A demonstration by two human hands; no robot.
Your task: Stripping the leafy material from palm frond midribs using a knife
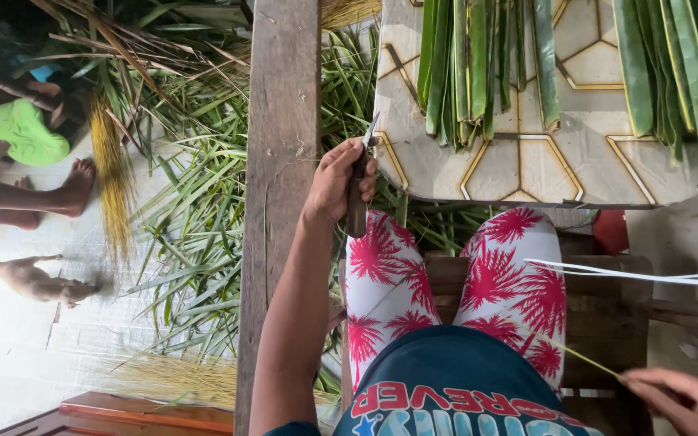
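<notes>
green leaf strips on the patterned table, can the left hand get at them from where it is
Probably yes. The left hand grips a dark-handled knife right at the edge of the patterned table, and the bundle of green leaf strips lies just beyond with nothing between. It would have to free its fingers first.

Table (527,165): pale top patterned with gold-edged hexagons, rounded corner nearest the knees.
On table, left: bundle of green leaf strips (478,64), cut ends toward the near edge.
On table, right: second bundle of green strips (680,73), reaching almost to the rim.
Floor (18,355): pale.
On floor: heap of long green leaves (195,218); yellow-brown bunches of leaf ribs (111,182).
</notes>
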